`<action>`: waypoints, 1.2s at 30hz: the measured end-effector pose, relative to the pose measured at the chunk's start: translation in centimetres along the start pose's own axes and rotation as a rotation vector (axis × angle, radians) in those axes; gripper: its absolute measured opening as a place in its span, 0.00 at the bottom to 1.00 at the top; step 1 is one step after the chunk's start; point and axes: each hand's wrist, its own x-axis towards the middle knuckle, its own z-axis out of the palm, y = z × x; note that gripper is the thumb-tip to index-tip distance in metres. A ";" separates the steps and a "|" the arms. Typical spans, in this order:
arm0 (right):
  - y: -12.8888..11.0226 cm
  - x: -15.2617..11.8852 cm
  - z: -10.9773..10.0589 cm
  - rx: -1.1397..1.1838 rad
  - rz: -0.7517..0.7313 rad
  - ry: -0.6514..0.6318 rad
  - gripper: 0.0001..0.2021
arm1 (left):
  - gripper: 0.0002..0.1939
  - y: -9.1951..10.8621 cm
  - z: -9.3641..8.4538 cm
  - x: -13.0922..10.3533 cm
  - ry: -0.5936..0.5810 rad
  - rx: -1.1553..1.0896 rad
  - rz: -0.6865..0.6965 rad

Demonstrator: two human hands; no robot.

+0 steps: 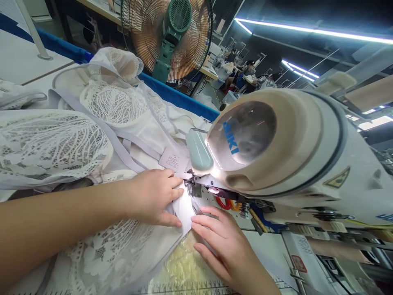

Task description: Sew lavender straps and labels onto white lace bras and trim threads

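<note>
My left hand (155,196) lies on a white lace bra (119,233), thumb spread from the fingers, pressing a smooth white fabric edge (185,211) beside the presser foot (192,186) of a sewing machine (245,139). Slim metal tweezers (196,207), mostly hidden, run from under the index finger of my right hand (224,246) towards the foot. Its fingertips come up to the right side of that fabric edge. A printed care label (173,159) lies just behind my left fingers. The needle itself is hard to make out.
More white lace bras (113,102) with pale straps are heaped at the left and back. A large fan (172,37) stands behind a blue table edge (184,100). Red-handled scissors (223,203) lie under the machine arm. A measuring tape (184,287) runs along the front. One person (248,73) sits far off.
</note>
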 end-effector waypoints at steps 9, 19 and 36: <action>0.4 -0.4 0.2 -0.024 -0.007 -0.030 0.12 | 0.31 -0.7 -0.3 0.3 -0.036 0.036 0.044; 0.1 -0.2 -0.1 -0.015 -0.010 -0.018 0.11 | 0.29 -0.9 -0.6 0.6 -0.041 0.079 0.095; 0.2 -0.1 0.4 0.009 -0.010 -0.055 0.14 | 0.13 6.6 0.5 -1.7 0.072 0.074 0.136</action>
